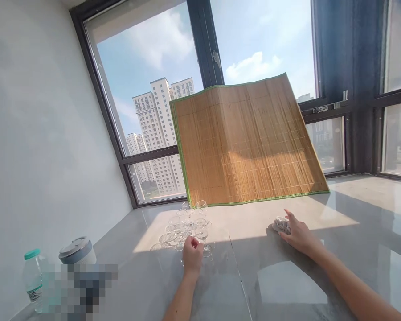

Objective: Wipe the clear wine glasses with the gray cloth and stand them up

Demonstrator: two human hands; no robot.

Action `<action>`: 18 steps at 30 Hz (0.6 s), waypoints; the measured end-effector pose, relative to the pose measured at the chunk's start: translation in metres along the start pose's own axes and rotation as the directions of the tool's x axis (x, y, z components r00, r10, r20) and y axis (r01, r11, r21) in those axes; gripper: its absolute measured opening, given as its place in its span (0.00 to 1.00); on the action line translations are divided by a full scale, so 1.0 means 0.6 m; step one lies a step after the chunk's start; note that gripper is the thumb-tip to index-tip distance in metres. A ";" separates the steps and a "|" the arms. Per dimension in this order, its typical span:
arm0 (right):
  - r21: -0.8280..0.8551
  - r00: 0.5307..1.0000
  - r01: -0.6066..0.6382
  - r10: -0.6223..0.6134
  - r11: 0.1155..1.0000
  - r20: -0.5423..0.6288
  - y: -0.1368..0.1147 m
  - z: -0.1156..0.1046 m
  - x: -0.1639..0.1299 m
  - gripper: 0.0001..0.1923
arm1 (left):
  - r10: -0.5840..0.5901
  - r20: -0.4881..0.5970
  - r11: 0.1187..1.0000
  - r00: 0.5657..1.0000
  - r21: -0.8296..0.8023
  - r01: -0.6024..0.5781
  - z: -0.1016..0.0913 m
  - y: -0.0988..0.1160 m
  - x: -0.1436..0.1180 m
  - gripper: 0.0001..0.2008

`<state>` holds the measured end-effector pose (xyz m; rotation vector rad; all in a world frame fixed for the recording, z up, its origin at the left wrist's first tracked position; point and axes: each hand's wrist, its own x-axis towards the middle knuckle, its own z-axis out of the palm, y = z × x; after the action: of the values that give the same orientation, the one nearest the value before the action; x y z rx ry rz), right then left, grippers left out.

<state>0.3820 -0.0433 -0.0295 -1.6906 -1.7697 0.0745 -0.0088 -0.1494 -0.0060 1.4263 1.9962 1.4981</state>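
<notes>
My left hand point(192, 255) is closed, its fingers curled, right at the front of a cluster of small clear stemmed glasses point(201, 232). It covers part of the nearest ones, and I cannot see whether it grips a stem. Several of these glasses stand upright close together, overlapping in view. Farther right, my right hand point(300, 234) has its fingers apart beside a crumpled white cloth or tissue point(280, 224) on the counter. The thumb and fingertips are close around its right side; contact is hard to make out.
A bamboo mat point(250, 142) with green edging leans against the window behind the glasses. At the left stand a plastic bottle point(33, 276) with a green cap and a lidded cup point(77, 251), near a blurred patch. Sunlight crosses the grey tiled counter point(153, 285).
</notes>
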 end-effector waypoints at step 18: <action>0.282 0.996 -0.040 0.017 0.959 0.083 -0.231 0.050 -0.027 0.36 | 0.135 0.068 0.990 0.989 0.028 -0.137 0.013 -0.017 0.007 0.07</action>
<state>0.2458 -0.0672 0.0071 -1.5224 -1.7000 0.3957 -0.0112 -0.1415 -0.0168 1.6334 1.9279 1.4579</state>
